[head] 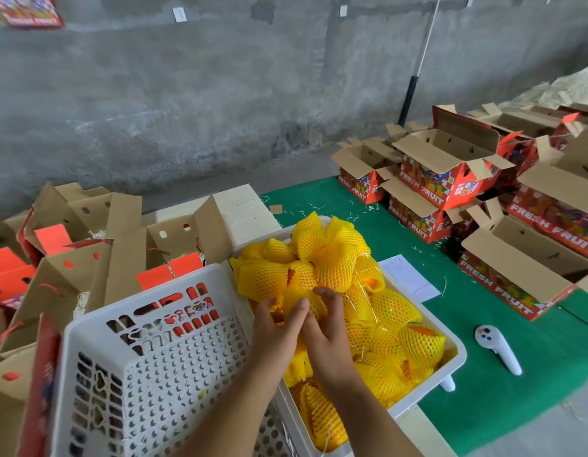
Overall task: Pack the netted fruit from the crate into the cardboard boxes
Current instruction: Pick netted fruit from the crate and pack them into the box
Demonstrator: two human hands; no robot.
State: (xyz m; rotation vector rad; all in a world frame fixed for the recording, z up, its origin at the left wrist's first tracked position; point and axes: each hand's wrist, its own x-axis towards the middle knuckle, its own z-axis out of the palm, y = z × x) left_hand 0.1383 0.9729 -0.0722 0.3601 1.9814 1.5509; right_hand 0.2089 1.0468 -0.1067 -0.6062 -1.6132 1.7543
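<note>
A white plastic crate [450,364] in the middle holds a heap of fruit in yellow foam netting [332,265]. My left hand [272,328] and my right hand [325,328] reach side by side into the heap, fingers curled around one netted fruit [294,300] between them. Open cardboard boxes [121,258] with red printed sides stand at the left, some with straw inside. More open boxes marked FRESH FRUIT [450,179] are stacked at the right on the green cloth.
An empty perforated white crate [160,357] sits at the front left beside the full one. On the green cloth [483,407] lie a white handheld controller [497,347] and a sheet of paper [408,278]. A grey concrete wall runs behind.
</note>
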